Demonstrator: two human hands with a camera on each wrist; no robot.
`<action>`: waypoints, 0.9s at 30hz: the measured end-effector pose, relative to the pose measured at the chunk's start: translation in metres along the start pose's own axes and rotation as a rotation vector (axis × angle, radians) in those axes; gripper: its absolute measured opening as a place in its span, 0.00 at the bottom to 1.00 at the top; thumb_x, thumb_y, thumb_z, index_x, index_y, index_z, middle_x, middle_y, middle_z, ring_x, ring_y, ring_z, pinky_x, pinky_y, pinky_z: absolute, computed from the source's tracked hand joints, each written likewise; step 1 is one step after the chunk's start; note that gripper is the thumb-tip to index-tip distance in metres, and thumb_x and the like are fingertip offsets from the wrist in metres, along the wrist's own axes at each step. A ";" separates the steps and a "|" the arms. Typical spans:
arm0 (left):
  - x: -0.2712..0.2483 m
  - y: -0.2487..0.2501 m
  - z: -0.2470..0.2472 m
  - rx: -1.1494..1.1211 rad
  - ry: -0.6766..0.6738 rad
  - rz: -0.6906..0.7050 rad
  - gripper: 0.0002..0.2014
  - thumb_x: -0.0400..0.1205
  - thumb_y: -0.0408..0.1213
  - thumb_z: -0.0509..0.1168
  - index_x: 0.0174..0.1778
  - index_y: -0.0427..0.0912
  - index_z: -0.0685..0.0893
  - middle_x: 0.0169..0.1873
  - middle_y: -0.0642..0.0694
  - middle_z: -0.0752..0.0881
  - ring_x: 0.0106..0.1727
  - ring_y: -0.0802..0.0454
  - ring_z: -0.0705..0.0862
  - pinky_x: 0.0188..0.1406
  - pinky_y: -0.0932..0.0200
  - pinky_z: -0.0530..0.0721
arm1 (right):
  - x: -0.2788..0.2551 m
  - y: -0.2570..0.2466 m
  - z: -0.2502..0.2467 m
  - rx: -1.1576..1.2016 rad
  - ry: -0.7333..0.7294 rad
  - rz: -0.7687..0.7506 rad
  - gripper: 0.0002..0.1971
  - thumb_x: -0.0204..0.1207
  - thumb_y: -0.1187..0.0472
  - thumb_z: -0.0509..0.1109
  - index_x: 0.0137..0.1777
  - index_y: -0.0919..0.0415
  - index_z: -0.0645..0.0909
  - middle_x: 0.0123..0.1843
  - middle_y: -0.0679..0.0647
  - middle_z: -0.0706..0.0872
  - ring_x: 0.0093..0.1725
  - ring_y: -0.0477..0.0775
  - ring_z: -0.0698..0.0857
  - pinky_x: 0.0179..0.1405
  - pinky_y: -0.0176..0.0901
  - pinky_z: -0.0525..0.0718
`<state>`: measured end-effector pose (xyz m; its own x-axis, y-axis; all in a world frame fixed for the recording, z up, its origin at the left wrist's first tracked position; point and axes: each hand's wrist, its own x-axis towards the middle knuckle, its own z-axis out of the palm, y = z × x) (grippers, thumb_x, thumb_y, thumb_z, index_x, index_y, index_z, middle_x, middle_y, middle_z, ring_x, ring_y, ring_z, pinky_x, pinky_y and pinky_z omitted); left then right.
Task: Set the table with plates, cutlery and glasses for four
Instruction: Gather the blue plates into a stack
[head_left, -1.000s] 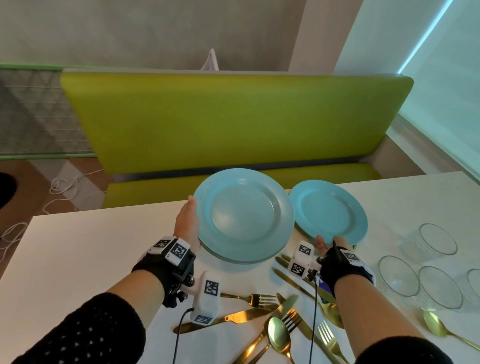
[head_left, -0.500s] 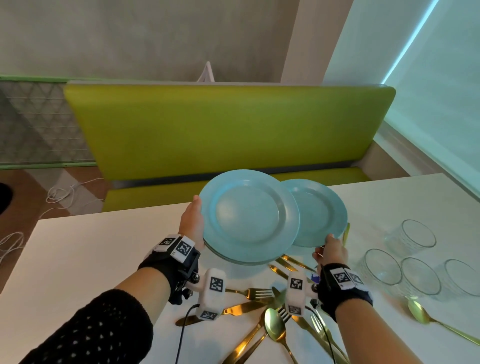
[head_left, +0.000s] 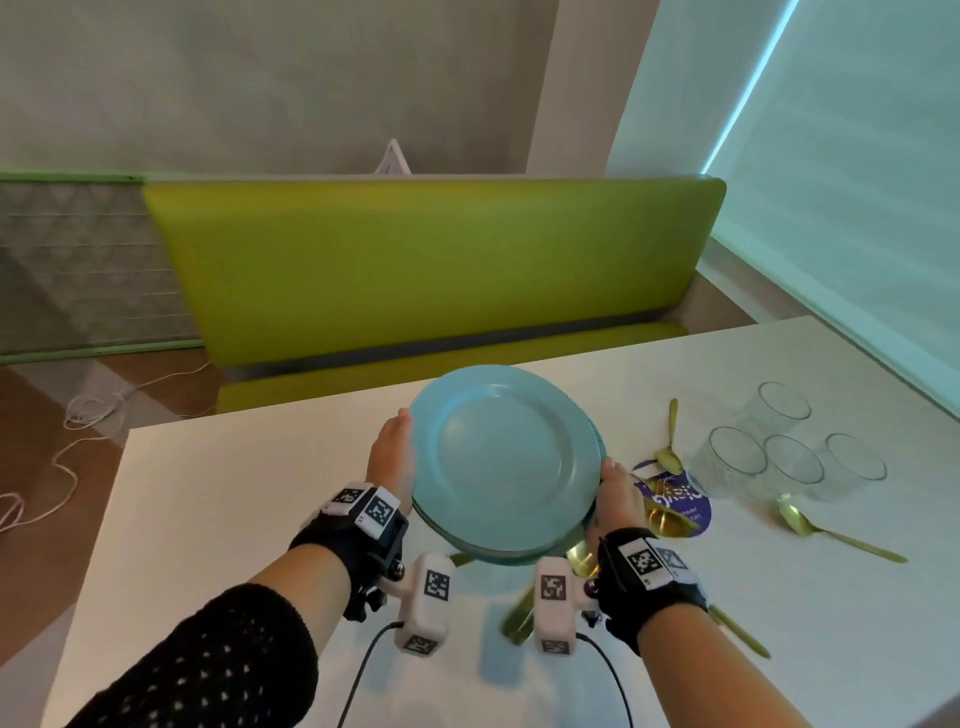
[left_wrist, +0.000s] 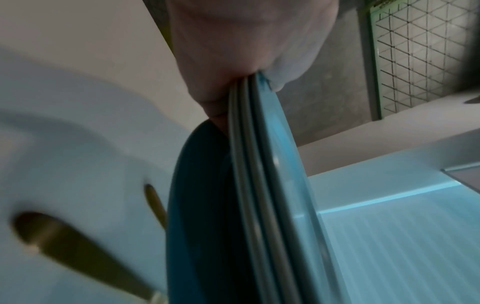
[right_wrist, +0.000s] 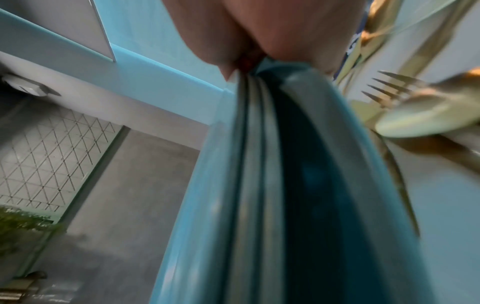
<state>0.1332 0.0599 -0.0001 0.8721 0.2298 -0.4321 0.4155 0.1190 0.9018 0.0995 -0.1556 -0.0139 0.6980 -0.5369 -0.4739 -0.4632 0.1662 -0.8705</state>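
A stack of light blue plates (head_left: 504, 457) hangs a little above the white table (head_left: 208, 493), level with it. My left hand (head_left: 397, 454) grips the stack's left rim and my right hand (head_left: 613, 486) grips its right rim, thumbs on top. In the left wrist view the left hand (left_wrist: 246, 45) pinches several plate rims (left_wrist: 249, 185). The right wrist view shows the right hand (right_wrist: 246, 30) pinching the same stack (right_wrist: 272, 185). Gold cutlery (head_left: 519, 616) lies on the table under and around the stack. Several clear glasses (head_left: 737, 460) stand at the right.
A purple round label (head_left: 680, 501) lies right of the stack with gold cutlery on it. One gold spoon (head_left: 671, 441) lies beside the glasses, another gold spoon (head_left: 831, 532) in front of them. A green bench (head_left: 426, 270) runs behind the table's far edge.
My right hand brought its single plate left and joined it to the stack in my left hand. Both hands now hold one stack, lifted slightly nearer to me.
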 end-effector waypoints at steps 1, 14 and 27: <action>-0.004 -0.003 -0.008 0.033 0.010 0.017 0.22 0.85 0.51 0.48 0.60 0.41 0.81 0.61 0.41 0.84 0.59 0.40 0.83 0.66 0.44 0.79 | -0.008 0.007 0.004 -0.023 -0.018 -0.011 0.18 0.84 0.63 0.55 0.69 0.72 0.73 0.63 0.67 0.79 0.58 0.64 0.81 0.48 0.50 0.79; -0.033 -0.043 -0.108 0.583 0.181 0.110 0.22 0.88 0.44 0.48 0.60 0.34 0.83 0.59 0.32 0.84 0.61 0.33 0.80 0.56 0.51 0.75 | -0.085 0.085 0.054 0.062 -0.006 0.127 0.23 0.86 0.56 0.51 0.72 0.73 0.69 0.55 0.58 0.74 0.53 0.56 0.75 0.61 0.54 0.78; -0.013 -0.078 -0.197 0.504 0.227 -0.109 0.22 0.88 0.44 0.49 0.73 0.35 0.73 0.70 0.31 0.77 0.71 0.34 0.74 0.68 0.50 0.69 | -0.121 0.117 0.129 -0.367 -0.236 0.040 0.26 0.87 0.51 0.49 0.70 0.73 0.72 0.68 0.69 0.78 0.68 0.65 0.78 0.63 0.48 0.75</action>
<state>0.0383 0.2377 -0.0666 0.7625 0.4510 -0.4638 0.6210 -0.3092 0.7202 0.0317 0.0351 -0.0753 0.7617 -0.3250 -0.5605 -0.6258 -0.1452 -0.7663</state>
